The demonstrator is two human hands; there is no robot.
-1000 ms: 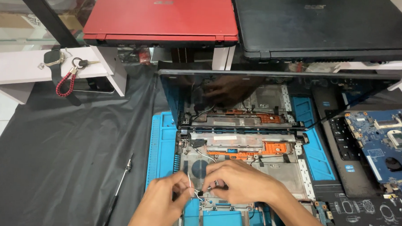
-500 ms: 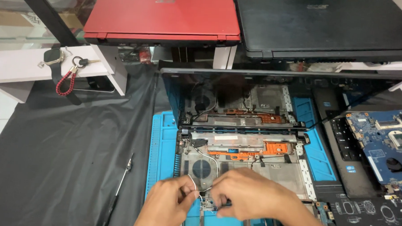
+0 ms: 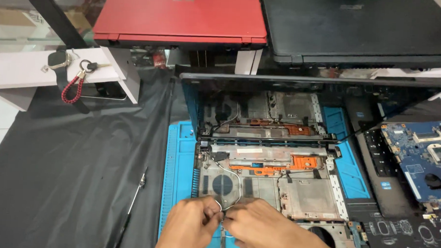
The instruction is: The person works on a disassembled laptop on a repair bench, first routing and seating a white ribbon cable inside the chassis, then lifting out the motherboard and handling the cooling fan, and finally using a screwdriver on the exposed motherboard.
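**Two hands on one thin wire**

Your left hand (image 3: 193, 225) and right hand (image 3: 260, 230) meet at the near edge of the opened laptop base (image 3: 267, 184), both pinching one thin white wire (image 3: 230, 188) that loops over the base. One screwdriver (image 3: 132, 204) lies left on the black sheet (image 3: 77, 163). Farther off, two closed laptops: one red laptop (image 3: 180, 15), one black laptop (image 3: 356, 26).

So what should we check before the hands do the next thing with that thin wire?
1. Both hands on the wire: left hand and right hand pinch the thin wire together. Ok.
2. Wire not kinked: its far run curves smoothly. Ok.
3. Wire end free: hidden by fingers. Cannot tell.
4. Opened laptop base flat on the blue mat. Ok.
5. Screwdriver lies on the black cloth to the left, away from the hands. Ok.
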